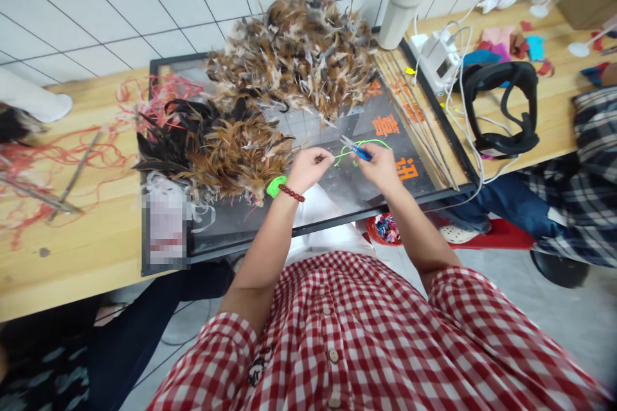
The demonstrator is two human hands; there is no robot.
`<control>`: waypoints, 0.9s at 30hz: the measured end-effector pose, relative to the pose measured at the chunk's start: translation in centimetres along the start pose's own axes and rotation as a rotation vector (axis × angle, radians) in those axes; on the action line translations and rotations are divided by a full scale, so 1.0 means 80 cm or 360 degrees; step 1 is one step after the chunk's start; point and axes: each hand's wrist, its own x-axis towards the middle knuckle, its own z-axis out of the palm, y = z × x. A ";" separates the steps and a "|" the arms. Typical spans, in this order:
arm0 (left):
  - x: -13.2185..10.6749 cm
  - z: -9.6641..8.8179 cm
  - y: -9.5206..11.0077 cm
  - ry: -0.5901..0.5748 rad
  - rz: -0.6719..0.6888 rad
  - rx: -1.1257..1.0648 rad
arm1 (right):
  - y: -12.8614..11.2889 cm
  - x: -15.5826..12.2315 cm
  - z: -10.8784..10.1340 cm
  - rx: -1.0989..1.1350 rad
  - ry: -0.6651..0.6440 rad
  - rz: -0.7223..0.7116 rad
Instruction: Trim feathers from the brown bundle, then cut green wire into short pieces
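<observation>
My left hand (308, 168) is closed in a pinch on one end of a bright green string (348, 149) above a black-framed board (308, 225). My right hand (380, 166) grips small blue-handled snips (355, 149), their blades at the string's loop. A bead bracelet circles my left wrist, and a green spool (276, 186) sits just under it. A bundle of brown and black feathers (226, 148) lies left of my hands. A larger loose feather pile (299, 51) lies behind them.
Thin sticks (419, 122) lie along the board's right side. A white flask (402, 3), a power strip with cables (441, 58) and a black headset (504, 106) stand at right, near another person in plaid (578, 167). Red threads (62, 154) cover the left bench.
</observation>
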 end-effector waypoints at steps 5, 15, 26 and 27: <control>0.002 0.001 -0.004 0.0099 -0.0069 0.0094 | -0.008 -0.009 -0.032 -0.0439 -0.0050 0.0055; 0.005 0.001 -0.011 0.0131 -0.0049 0.0101 | -0.057 -0.066 -0.009 -0.1183 -0.0275 -0.0161; 0.001 0.003 -0.004 0.0046 -0.0022 0.0148 | -0.059 -0.059 -0.005 -0.1076 -0.0198 -0.0263; 0.000 0.003 -0.003 0.0043 -0.0027 0.0149 | -0.058 -0.061 -0.004 -0.1054 -0.0192 -0.0271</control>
